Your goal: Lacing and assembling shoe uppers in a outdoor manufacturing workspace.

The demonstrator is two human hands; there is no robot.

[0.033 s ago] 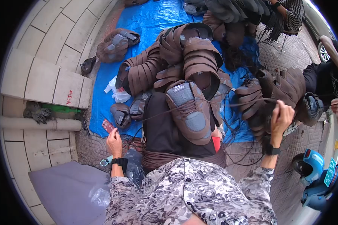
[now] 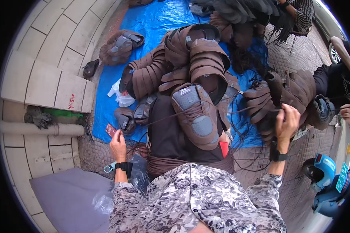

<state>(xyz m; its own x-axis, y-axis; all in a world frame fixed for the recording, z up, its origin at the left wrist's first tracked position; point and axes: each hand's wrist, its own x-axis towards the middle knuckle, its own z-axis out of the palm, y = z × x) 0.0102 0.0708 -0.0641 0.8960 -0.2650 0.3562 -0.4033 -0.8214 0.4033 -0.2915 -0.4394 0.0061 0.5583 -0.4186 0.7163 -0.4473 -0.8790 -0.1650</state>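
A brown and grey shoe upper (image 2: 198, 116) lies across my lap, toe toward me, with brown lace (image 2: 182, 116) threaded through its eyelets. One lace end runs left to my left hand (image 2: 118, 146), whose fingers are pinched on it. A small reddish flat piece (image 2: 111, 130) is at those fingertips; whether I hold it I cannot tell. The other lace end stretches right to my right hand (image 2: 287, 122), which is closed on it, raised near a stack of brown uppers (image 2: 299, 91). A coil of brown laces (image 2: 175, 166) lies across my lap.
Stacked brown uppers (image 2: 146, 77) lie ahead on a blue tarp (image 2: 147, 19). A white plastic bag (image 2: 122, 95) sits left of them. Other people work at upper right, one hand (image 2: 346, 112) at the right edge. A blue scooter (image 2: 326, 182) stands at lower right.
My right hand has shifted slightly left and down with its lace end. My left hand has barely moved. The upper stays in place on my lap.
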